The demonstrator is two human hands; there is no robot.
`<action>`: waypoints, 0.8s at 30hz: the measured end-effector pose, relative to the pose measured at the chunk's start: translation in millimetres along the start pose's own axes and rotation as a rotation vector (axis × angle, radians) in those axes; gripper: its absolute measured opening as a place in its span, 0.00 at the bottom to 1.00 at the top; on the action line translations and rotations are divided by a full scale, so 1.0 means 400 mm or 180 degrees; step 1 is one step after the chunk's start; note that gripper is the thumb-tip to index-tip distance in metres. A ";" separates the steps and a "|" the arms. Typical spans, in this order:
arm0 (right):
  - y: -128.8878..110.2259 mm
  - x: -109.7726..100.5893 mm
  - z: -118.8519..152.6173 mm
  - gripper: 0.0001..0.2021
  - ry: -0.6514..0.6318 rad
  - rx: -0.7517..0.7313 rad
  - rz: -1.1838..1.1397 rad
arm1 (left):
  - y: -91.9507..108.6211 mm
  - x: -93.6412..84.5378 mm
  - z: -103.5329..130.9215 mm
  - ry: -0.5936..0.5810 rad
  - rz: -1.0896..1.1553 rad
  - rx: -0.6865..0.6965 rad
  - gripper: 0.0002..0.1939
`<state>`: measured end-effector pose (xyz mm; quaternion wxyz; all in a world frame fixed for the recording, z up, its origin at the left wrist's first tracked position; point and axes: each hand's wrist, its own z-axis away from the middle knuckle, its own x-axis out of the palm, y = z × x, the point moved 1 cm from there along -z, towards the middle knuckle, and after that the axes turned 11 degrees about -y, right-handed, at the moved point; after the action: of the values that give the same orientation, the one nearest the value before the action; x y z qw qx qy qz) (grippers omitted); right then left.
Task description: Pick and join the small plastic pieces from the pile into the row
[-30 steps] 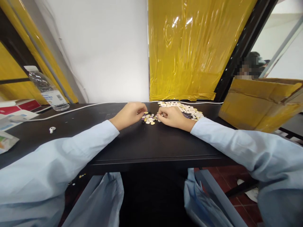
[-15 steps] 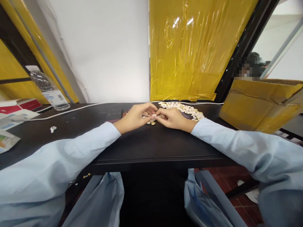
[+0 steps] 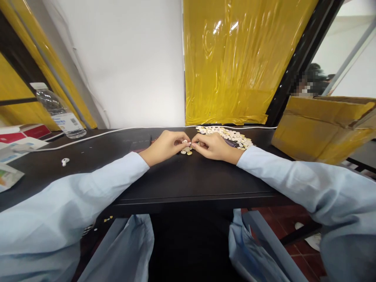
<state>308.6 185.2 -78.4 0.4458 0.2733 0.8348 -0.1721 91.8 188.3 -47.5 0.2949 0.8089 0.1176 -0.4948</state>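
Note:
My left hand (image 3: 166, 145) is closed, with thumb and index finger pinched together just above the dark table. Opposite it, my right hand (image 3: 216, 147) is also closed in a pinch, its fingertips almost meeting the left ones. Whatever is between the fingertips is too small to make out. Beneath them lies a small cluster of flat round white and yellowish pieces (image 3: 188, 152). Behind and beside my right hand spreads a larger pile of similar button-like pieces (image 3: 236, 137). Something reddish-brown, partly hidden, is behind my left hand.
A cardboard box (image 3: 317, 131) with yellow tape stands at the right. At the left are a water bottle (image 3: 69, 121), a white earbud (image 3: 65, 161) and packets (image 3: 8, 176). A white cable (image 3: 96, 135) runs along the back of the table (image 3: 188, 180). Another person's head shows beyond the box.
The fingers of my left hand have drawn closer together. The white piece seen between my two hands before is now mostly hidden. My right hand has barely moved.

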 end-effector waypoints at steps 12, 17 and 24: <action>0.005 0.007 -0.003 0.13 0.0008 -0.0214 0.0217 | 0.012 -0.005 0.000 0.0082 -0.0409 0.0611 0.15; -0.004 0.005 -0.002 0.16 0.0141 -0.0355 -0.0188 | 0.004 0.002 0.001 0.0002 -0.0359 0.0864 0.20; -0.023 0.000 -0.003 0.17 0.0171 -0.0144 -0.0826 | 0.009 0.002 0.000 -0.0192 -0.0344 0.0781 0.25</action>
<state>302.4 178.6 -77.2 0.4033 0.1573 0.8785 -0.2021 93.7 185.3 -46.9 0.1701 0.8162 0.0907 -0.5447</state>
